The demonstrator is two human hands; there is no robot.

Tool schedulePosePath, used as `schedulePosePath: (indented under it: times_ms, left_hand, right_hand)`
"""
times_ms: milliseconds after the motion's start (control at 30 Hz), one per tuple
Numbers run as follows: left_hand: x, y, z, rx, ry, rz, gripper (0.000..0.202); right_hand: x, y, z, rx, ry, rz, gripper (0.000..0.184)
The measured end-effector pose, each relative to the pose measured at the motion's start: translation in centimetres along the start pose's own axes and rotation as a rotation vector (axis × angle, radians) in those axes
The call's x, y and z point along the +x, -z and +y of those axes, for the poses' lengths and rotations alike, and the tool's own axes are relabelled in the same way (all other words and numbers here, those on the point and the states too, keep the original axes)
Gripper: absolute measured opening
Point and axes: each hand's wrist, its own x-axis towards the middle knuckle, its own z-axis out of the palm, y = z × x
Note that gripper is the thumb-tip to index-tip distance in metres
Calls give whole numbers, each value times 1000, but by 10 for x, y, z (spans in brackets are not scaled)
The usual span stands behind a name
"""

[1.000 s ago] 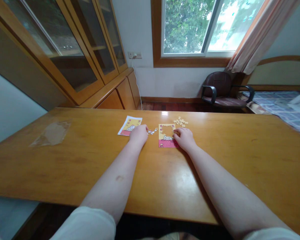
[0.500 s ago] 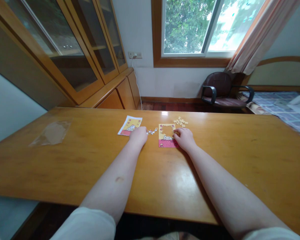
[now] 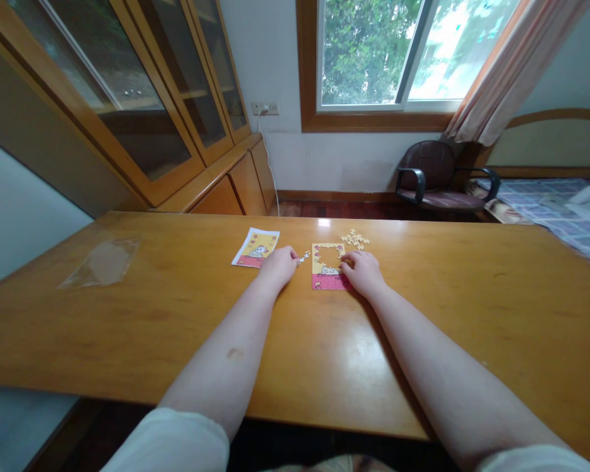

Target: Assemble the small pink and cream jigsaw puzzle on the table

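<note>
A part-filled jigsaw puzzle (image 3: 330,282) lies flat on the table, yellow above and pink below, with a gap in its upper middle. My right hand (image 3: 362,271) rests at its right side, fingers bent over that edge and hiding part of it. To the left, my left hand (image 3: 280,265) is closed in a pinch at a small group of loose puzzle pieces (image 3: 303,257); the fingers cover some of them. Partly behind that hand lies a printed picture sheet (image 3: 255,248) in matching colours. Several yellowish loose pieces (image 3: 354,240) form a pile beyond the puzzle.
A clear plastic bag (image 3: 105,260) lies on the left of the wooden table (image 3: 324,367). Past the far edge stand a glass-fronted cabinet (image 3: 201,154) on the left and a brown armchair (image 3: 430,174) on the right, beside a bed (image 3: 545,203).
My left hand has shifted a little right, away from the picture sheet, and now covers more of the small piece group. My right hand stays at the puzzle's edge.
</note>
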Motion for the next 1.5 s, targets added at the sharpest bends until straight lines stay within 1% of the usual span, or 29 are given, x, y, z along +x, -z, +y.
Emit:
schedulePosePath:
  times_ms: [100,167,200,267,333,367,433,533,600,633,733,833,1000,1233,1333,1433,1467,1500]
  left_hand:
    - [-1,-6,3,-170,-170,-60,13]
    - [-3,-12,7,-265,-243,-106,13]
    - [-4,-15,9,-296,-260,-125,13]
    - [-6,-21,12,-309,-297,-179,12]
    - [-6,-25,13,-280,-343,-198,10]
    - [-5,-27,13,-261,-360,-197,9]
    - [-4,-27,12,-226,-378,-159,10]
    - [-3,-23,10,-158,-327,-29,18]
    - [-2,-19,8,-79,-232,55,22]
    - [-2,-18,7,-33,-179,79,24]
    - [1,-17,1,77,-61,93,28]
    - [3,-17,-4,125,-29,72,30]
    - [4,-14,-7,141,-20,81,37]
    - [5,-14,-11,155,-49,32,37]
    - [5,-14,-10,151,-57,43,37]
    - [1,-12,-4,120,-132,87,33]
    - [-1,-11,-1,108,-183,93,30]
    - [-3,-11,2,99,-240,75,26]
  right_hand:
    - [-1,0,-1,4,-5,-1,20]
    - [-1,1,-2,3,-5,2,19]
    - [-1,1,-3,3,-5,4,19]
    - [-1,2,-4,4,-2,3,19]
    - [-1,2,-4,6,-2,4,19]
    - [-1,2,-4,9,-3,3,19]
    - [-2,2,-4,13,-7,2,19]
    - [-2,1,-4,17,-10,-2,19]
    - [-2,1,-3,19,-9,-4,20]
    - [-2,1,-3,19,-9,-4,20]
    - [-1,0,-2,20,-10,-2,20]
    - [-1,1,-2,20,-9,-8,20]
    - [-1,1,-3,6,-6,-9,20]
    - [-2,1,-3,6,-1,-3,19]
    - [-2,3,-4,5,-4,-3,19]
    - [-2,3,-4,7,-8,-3,20]
    - [-2,3,-5,7,-8,-4,20]
    - [-2,3,-4,7,-7,-4,20]
